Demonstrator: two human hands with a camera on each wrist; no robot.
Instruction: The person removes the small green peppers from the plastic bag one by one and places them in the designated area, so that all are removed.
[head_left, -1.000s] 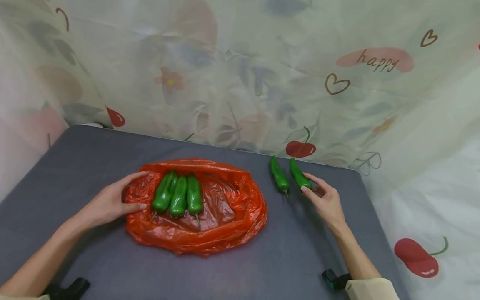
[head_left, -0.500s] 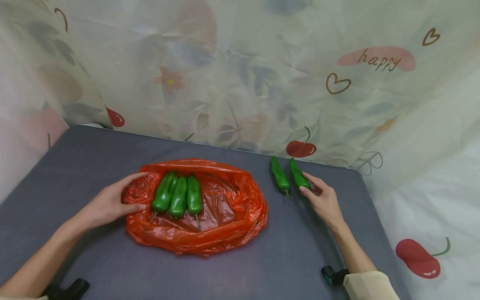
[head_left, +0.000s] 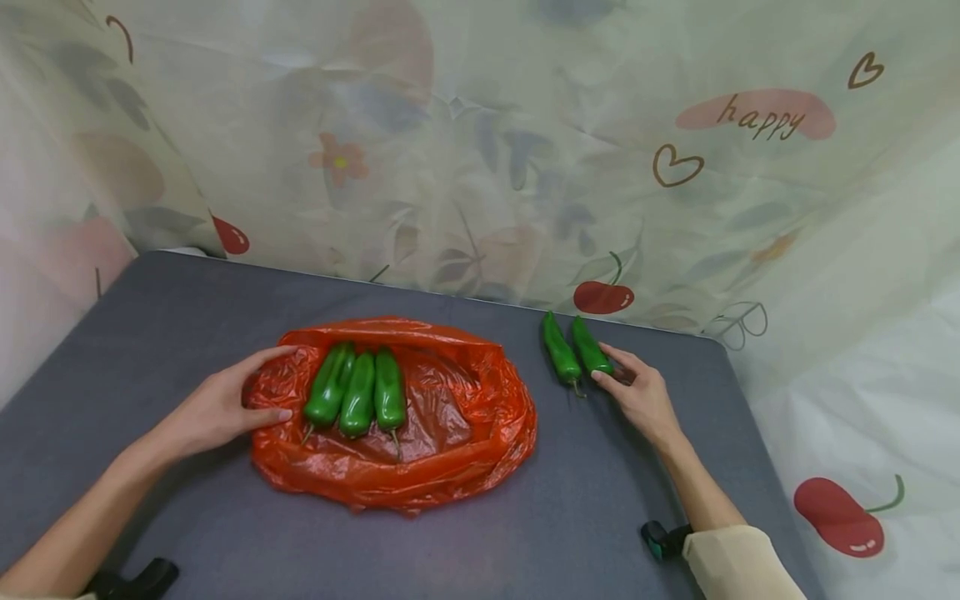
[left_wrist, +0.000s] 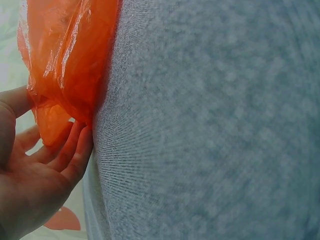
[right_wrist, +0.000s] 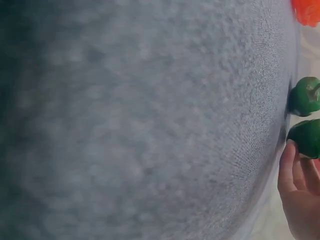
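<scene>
I have the grey table (head_left: pixel 450 554) under everything, and on it the red plastic bag (head_left: pixel 405 493) lies open with a crumpled rim. My left hand (head_left: pixel 232 400) curls round the bag's left end, thumb on the near side; I judge a light hold best, since thin film bunches easily. My right hand (head_left: pixel 643 398) grasps the near end of the right loose pepper (head_left: pixel 588 346), over on the table well apart from the bag. I'd guide it with small fingertip moves, low on the cloth, because glossy skin may slip or roll. The three bagged peppers (head_left: pixel 357 396) lie side by side in the bag's left part, so I'd avoid tugging there. The left loose pepper (head_left: pixel 561 354) sits just beside the held one, and I'd mind its thin stem (head_left: pixel 577 388), which could snag
</scene>
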